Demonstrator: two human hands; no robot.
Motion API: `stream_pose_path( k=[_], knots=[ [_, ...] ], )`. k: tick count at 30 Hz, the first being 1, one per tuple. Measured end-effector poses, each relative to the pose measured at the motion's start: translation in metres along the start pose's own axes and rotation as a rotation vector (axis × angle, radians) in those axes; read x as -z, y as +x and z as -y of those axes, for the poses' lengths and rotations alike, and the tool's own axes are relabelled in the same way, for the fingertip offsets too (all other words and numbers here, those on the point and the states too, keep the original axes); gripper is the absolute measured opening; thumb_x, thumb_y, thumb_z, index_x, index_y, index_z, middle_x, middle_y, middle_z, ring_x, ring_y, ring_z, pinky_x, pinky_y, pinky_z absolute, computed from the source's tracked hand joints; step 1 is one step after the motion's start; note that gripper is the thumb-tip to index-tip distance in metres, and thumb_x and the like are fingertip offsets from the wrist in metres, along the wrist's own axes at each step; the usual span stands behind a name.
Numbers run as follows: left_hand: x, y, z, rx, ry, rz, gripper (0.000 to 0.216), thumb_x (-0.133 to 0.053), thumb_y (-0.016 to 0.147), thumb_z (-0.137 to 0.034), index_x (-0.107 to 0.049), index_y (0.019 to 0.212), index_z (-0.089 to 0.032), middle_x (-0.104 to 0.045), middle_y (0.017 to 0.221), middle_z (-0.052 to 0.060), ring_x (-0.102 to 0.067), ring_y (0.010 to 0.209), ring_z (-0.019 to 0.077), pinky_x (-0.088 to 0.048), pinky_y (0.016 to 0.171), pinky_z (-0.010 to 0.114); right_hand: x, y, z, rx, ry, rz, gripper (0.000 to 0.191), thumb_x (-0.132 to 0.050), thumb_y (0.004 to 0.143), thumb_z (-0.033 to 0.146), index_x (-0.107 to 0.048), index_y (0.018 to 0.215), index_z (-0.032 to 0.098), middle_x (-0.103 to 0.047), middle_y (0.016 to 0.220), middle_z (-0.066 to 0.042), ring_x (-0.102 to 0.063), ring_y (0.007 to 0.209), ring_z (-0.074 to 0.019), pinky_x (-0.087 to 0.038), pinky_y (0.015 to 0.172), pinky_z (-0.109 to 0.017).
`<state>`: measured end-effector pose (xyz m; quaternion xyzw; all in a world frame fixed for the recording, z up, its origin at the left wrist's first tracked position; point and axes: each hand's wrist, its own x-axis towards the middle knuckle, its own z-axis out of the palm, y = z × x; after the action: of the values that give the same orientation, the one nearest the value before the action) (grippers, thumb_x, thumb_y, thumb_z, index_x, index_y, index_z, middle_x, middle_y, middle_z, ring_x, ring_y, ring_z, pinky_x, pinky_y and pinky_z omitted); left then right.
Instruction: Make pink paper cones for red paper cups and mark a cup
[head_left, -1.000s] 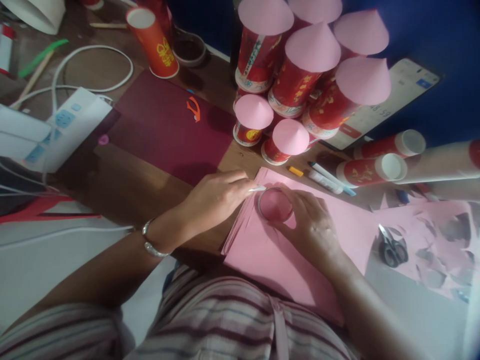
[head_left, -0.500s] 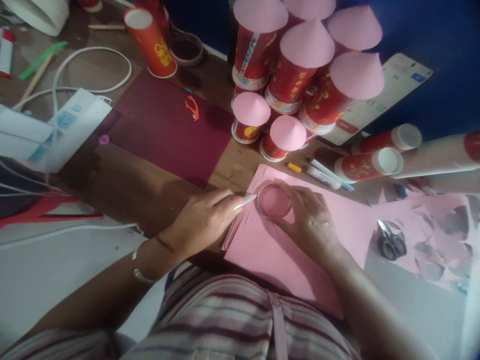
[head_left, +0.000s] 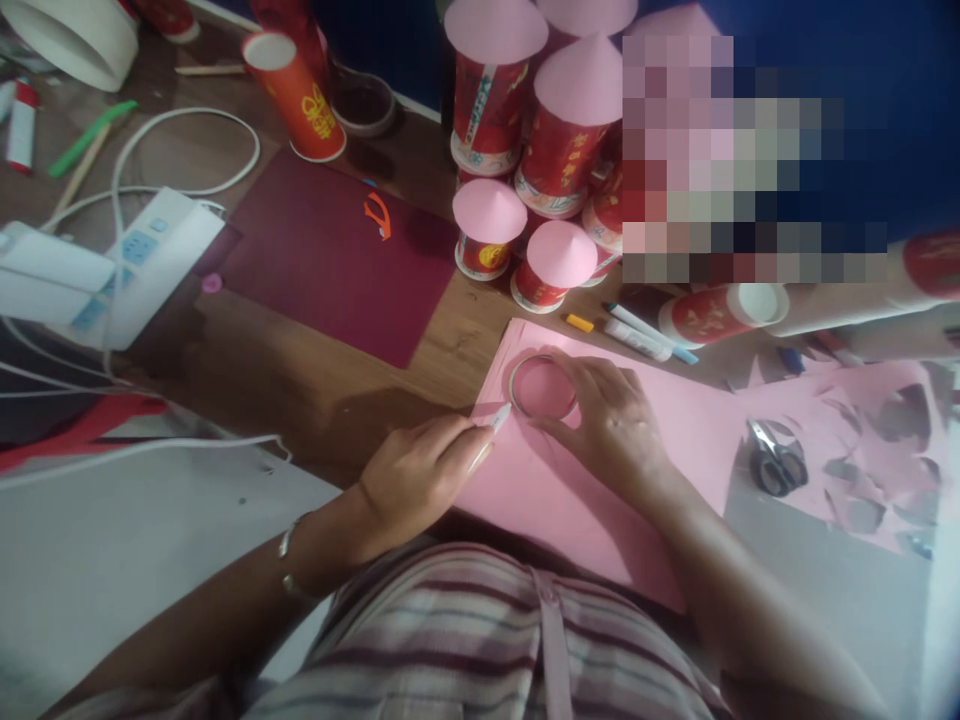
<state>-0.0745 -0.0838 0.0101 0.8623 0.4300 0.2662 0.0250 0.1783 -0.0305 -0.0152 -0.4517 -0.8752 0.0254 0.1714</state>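
Observation:
My left hand (head_left: 427, 470) is closed round a slim white pen (head_left: 500, 418), its tip touching or very near the lower left edge of a thin round ring (head_left: 513, 385). That ring lies flat on a stack of pink paper (head_left: 570, 500), and pink shows through its middle. Thumb and fingers of my right hand (head_left: 619, 425) grip the ring from its right side. Whether the pen has left a line on the paper is too small to tell.
Red paper cups with pink cone tops (head_left: 491, 215) stand behind the paper. Scissors (head_left: 778, 460) lie on the right, near pink sheet scraps (head_left: 847, 425) with cut-outs. A maroon sheet (head_left: 337, 260), an orange cup (head_left: 296, 100) and a white power strip (head_left: 154, 255) are on the left.
The pen in my left hand has moved down along the ring's left edge and points more steeply upward. My right hand still grips the ring. The whole view has shifted slightly.

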Motion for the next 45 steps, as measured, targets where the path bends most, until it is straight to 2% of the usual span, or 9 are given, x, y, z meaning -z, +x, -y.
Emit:
stream_pose_path(
  k=[11,16,19,23,26,30,35,45],
  knots=[
    [0.002,-0.003,-0.009,-0.007,0.01,-0.001,0.014,-0.06,0.102,-0.016,-0.074,0.105,-0.018,-0.077,0.083,-0.001,-0.074,0.072,0.0118,-0.054,0.066,0.025,0.001,0.0,-0.001,-0.002,-0.01,0.023,0.065,-0.068,0.098,0.047,-0.05,0.147,0.01,-0.075,0.118,-0.019,-0.066,0.107,-0.0339,-0.048,0.085,-0.043],
    [0.019,-0.003,-0.007,0.0,0.022,-0.1,0.02,-0.072,0.093,-0.011,-0.074,0.111,-0.018,-0.079,0.086,0.0,-0.074,0.074,0.0104,-0.057,0.074,0.021,0.0,0.0,0.0,-0.019,-0.021,0.026,0.064,-0.07,0.096,0.048,-0.053,0.144,0.01,-0.075,0.117,-0.019,-0.067,0.106,-0.0341,-0.049,0.085,-0.043],
    [0.026,-0.005,-0.003,0.086,-0.089,-0.181,0.025,-0.076,0.088,-0.006,-0.073,0.111,-0.017,-0.079,0.091,0.002,-0.075,0.08,0.011,-0.059,0.083,0.019,-0.001,0.0,0.001,-0.022,-0.013,0.016,0.063,-0.069,0.096,0.047,-0.052,0.145,0.011,-0.075,0.119,-0.019,-0.068,0.107,-0.0341,-0.05,0.086,-0.044],
    [0.023,-0.002,-0.002,0.233,-0.29,-0.274,0.029,-0.074,0.087,-0.002,-0.071,0.111,-0.018,-0.079,0.098,0.004,-0.077,0.091,0.0137,-0.062,0.087,0.022,-0.002,0.0,0.003,-0.022,-0.004,0.008,0.061,-0.065,0.099,0.041,-0.047,0.148,0.011,-0.074,0.122,-0.019,-0.067,0.111,-0.0341,-0.051,0.087,-0.045],
    [0.019,0.002,-0.003,0.209,-0.313,-0.315,0.029,-0.075,0.087,-0.002,-0.071,0.11,-0.018,-0.08,0.098,0.004,-0.077,0.092,0.0146,-0.063,0.087,0.024,-0.003,-0.001,0.004,-0.028,0.005,0.022,0.064,-0.065,0.098,0.04,-0.043,0.151,0.011,-0.073,0.125,-0.02,-0.065,0.114,-0.0353,-0.051,0.088,-0.046],
    [0.017,0.005,-0.003,0.164,-0.276,-0.326,0.027,-0.074,0.088,-0.004,-0.072,0.11,-0.019,-0.08,0.097,0.004,-0.077,0.09,0.015,-0.064,0.085,0.025,-0.003,0.0,0.005,-0.045,0.021,0.043,0.066,-0.066,0.097,0.04,-0.042,0.153,0.012,-0.072,0.127,-0.021,-0.064,0.118,-0.0365,-0.051,0.091,-0.048],
    [0.022,0.006,-0.002,0.176,-0.243,-0.304,0.022,-0.072,0.091,-0.006,-0.072,0.109,-0.019,-0.08,0.096,0.005,-0.078,0.089,0.0156,-0.065,0.085,0.028,-0.002,0.001,0.007,-0.07,0.031,0.05,0.064,-0.066,0.096,0.037,-0.045,0.151,0.011,-0.072,0.128,-0.022,-0.064,0.119,-0.0371,-0.052,0.092,-0.05],
    [0.026,0.003,0.008,0.144,-0.151,-0.293,0.024,-0.073,0.089,-0.006,-0.072,0.109,-0.019,-0.08,0.095,0.005,-0.078,0.088,0.0161,-0.064,0.084,0.027,0.003,0.004,0.01,-0.097,0.028,0.087,0.068,-0.077,0.089,0.034,-0.05,0.147,0.011,-0.07,0.134,-0.022,-0.064,0.123,-0.0375,-0.053,0.096,-0.05]
  ],
)
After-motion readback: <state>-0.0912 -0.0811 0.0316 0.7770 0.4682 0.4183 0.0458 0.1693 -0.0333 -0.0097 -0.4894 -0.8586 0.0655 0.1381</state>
